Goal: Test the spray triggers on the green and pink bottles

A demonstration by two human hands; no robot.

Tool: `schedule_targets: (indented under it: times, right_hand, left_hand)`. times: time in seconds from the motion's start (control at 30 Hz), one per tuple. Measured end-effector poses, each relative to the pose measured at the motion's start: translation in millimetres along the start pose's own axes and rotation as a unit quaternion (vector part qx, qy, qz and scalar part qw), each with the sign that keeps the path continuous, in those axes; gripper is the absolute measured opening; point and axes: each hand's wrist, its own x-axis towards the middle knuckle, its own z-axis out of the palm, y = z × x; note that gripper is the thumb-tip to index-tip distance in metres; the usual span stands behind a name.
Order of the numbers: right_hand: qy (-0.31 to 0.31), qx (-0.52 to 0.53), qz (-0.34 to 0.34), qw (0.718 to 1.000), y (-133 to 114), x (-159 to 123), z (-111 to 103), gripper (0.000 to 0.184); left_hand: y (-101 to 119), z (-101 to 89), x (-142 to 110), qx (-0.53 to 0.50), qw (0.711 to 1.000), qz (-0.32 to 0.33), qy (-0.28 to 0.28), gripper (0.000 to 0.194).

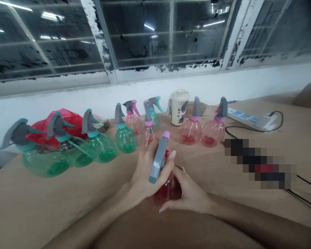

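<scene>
In front of me stands a pink spray bottle (165, 193) with a grey spray head (158, 160) and a pink nozzle tip. My left hand (142, 174) is closed around the neck, just under the spray head. My right hand (193, 192) wraps the right side of the bottle's clear pink body, thumb toward me. Both hands hide much of the bottle. Just beyond them is another pink spray bottle (149, 130), partly covered by my left hand. Two more pink bottles, a nearer one (190, 131) and one beside it (213, 133), stand to the right.
Several green spray bottles (102, 147) line the left side, with a red plastic bag (67, 121) behind them. A paper cup (179, 109) stands near the wall. Rightward lie a white power strip (245, 119), a black cable (304, 181) and a blurred-out object (260, 164).
</scene>
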Motion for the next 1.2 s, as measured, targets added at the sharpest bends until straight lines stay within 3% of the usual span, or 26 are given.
schedule_targets:
  times: [0.23, 0.43, 0.6, 0.77, 0.97, 1.2]
  right_hand:
    - [0.006, 0.000, -0.008, 1.000, -4.2, 1.0, -1.4, 0.095]
    - [0.016, 0.017, -0.016, 1.000, 9.7, 3.7, -11.4, 0.072]
    - [0.023, 0.005, -0.061, 0.998, 21.4, 12.6, -24.6, 0.072]
    - [0.044, -0.058, -0.098, 0.993, 26.4, 15.8, -37.9, 0.076]
    - [0.175, -0.133, -0.212, 0.952, 29.9, 18.7, -54.6, 0.066]
    - [0.358, -0.143, -0.177, 0.906, 39.7, 32.4, -73.3, 0.030]
  left_hand:
    - [-3.4, -0.3, 1.9, 0.008, 1.000, 0.000, -0.017, 0.017]
    - [-23.2, 8.6, -9.7, 0.008, 0.999, -0.038, -0.032, 0.061]
    - [-47.1, 17.5, -35.4, 0.000, 0.995, -0.075, -0.060, 0.050]
    - [-55.2, 21.2, -43.5, 0.063, 0.993, -0.076, -0.071, 0.055]
    - [-59.6, 37.9, -28.2, 0.102, 0.991, -0.090, -0.015, 0.066]
    - [-71.1, 75.9, 1.1, 0.093, 0.989, -0.104, 0.054, 0.068]
